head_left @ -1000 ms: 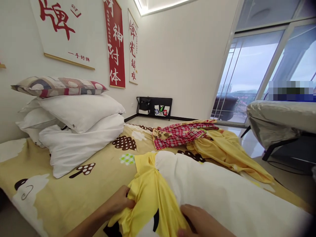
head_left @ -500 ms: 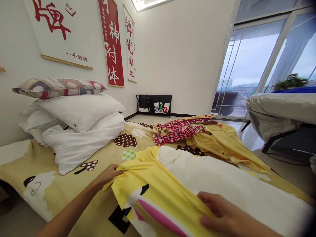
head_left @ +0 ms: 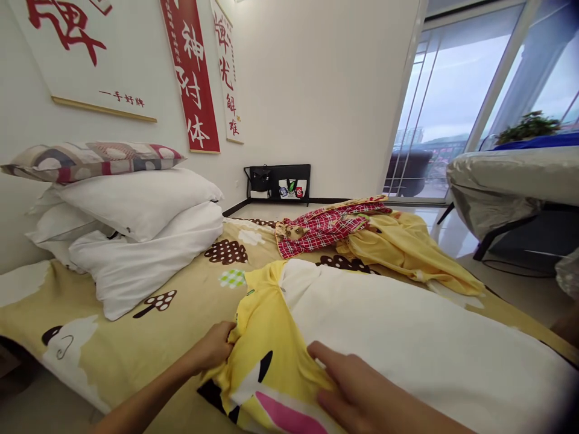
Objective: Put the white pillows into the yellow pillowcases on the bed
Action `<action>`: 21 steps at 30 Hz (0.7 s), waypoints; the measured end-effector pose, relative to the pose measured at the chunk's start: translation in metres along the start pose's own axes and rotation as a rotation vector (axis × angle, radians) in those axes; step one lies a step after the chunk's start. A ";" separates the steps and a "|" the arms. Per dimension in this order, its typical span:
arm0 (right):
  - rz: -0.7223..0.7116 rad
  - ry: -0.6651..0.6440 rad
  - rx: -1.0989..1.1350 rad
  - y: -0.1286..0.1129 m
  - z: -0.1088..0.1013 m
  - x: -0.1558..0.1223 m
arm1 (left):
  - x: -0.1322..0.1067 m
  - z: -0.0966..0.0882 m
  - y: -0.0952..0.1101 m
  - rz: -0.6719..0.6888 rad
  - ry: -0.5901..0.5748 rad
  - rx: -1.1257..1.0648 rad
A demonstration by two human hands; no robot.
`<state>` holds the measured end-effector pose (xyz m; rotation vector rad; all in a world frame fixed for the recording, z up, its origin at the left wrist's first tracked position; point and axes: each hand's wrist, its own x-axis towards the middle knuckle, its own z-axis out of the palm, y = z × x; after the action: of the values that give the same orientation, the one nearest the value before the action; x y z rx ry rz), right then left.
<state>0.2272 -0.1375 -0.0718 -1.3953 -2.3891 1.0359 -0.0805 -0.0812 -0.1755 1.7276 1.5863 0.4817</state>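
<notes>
Bunched around the near-left part of a long white pillow (head_left: 389, 313) is a yellow pillowcase (head_left: 266, 313) with black, white and pink print. My left hand (head_left: 217, 345) is closed on the gathered left edge of the pillowcase. At the pillowcase's right side, my right hand (head_left: 348, 383) grips the cloth between thumb and fingers, close to the white pillow. The rest of the pillow lies bare and reaches to the right. The pillowcase's lower end runs out of the picture.
White pillows (head_left: 154, 241) are stacked at the left under a patterned pillow (head_left: 99, 160). A red checked cloth (head_left: 316, 232) and a yellow cloth (head_left: 398, 247) lie beyond on the patterned bedsheet (head_left: 181, 265). A covered table (head_left: 502, 175) stands right.
My left hand has drawn the pillowcase's edge down and to the right. My right hand has moved left along the cloth, and the yellow fabric is more bunched. The view has shifted slightly.
</notes>
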 end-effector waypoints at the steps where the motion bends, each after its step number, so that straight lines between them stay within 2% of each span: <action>1: 0.004 0.066 0.010 0.007 -0.007 0.008 | -0.003 0.002 -0.002 0.024 0.003 -0.022; 4: 0.119 0.192 0.044 0.050 -0.037 0.019 | -0.015 -0.005 -0.017 -0.002 -0.024 -0.183; 7: 0.285 0.029 0.111 0.094 -0.050 0.008 | -0.028 -0.019 -0.034 -0.071 -0.063 -0.285; 9: 0.300 -0.120 0.147 0.104 -0.048 -0.004 | -0.034 -0.026 -0.039 -0.106 -0.085 -0.310; 11: 0.250 -0.242 0.151 0.100 -0.051 -0.009 | -0.040 -0.031 -0.041 -0.156 -0.076 -0.329; 13: 0.182 -0.260 0.085 0.094 -0.069 -0.003 | -0.046 -0.034 -0.041 -0.176 -0.035 -0.258; 15: 0.137 -0.096 -0.100 0.095 -0.100 0.014 | -0.050 -0.036 -0.038 -0.161 -0.050 -0.074; 18: 0.122 0.255 -0.463 0.112 -0.145 0.049 | -0.053 -0.032 -0.031 -0.161 -0.180 0.240; 19: 0.126 0.323 -0.534 0.119 -0.154 0.061 | -0.054 -0.029 -0.027 -0.183 -0.202 0.336; 21: 0.120 0.354 -0.574 0.132 -0.156 0.083 | -0.057 -0.020 -0.017 -0.242 -0.178 0.569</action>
<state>0.3484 0.0456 -0.0570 -1.7318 -2.4384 0.0783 -0.1158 -0.1319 -0.1636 1.8725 1.8815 -0.2660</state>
